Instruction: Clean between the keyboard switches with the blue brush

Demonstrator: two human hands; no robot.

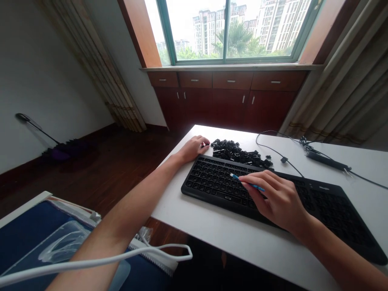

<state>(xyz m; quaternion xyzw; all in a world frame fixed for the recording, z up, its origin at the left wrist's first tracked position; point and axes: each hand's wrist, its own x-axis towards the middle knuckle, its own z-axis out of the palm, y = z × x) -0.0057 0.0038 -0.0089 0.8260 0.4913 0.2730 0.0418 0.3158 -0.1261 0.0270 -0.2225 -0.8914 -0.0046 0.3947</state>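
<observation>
A black keyboard (209,188) with its keycaps off lies slantwise on the white table. My right hand (275,194) pinches a slim blue brush (256,186); its pale tip is over the bare key sockets in the keyboard's left half. By the keyboard's upper left corner, my left hand (194,148) rests on the table, thumb and fingers closed around a small black keycap (205,145). Just right of that hand, a heap of loose black keycaps (232,151) spreads along the keyboard's back edge. My right hand hides part of the keyboard's middle.
Behind the keyboard on the right, a thin black cable (291,163) loops toward a long dark bar-shaped thing (329,161). A white rod-like frame (100,260) and a blue zipped case (27,234) are at lower left. Wooden cabinets (230,101) stand under the window.
</observation>
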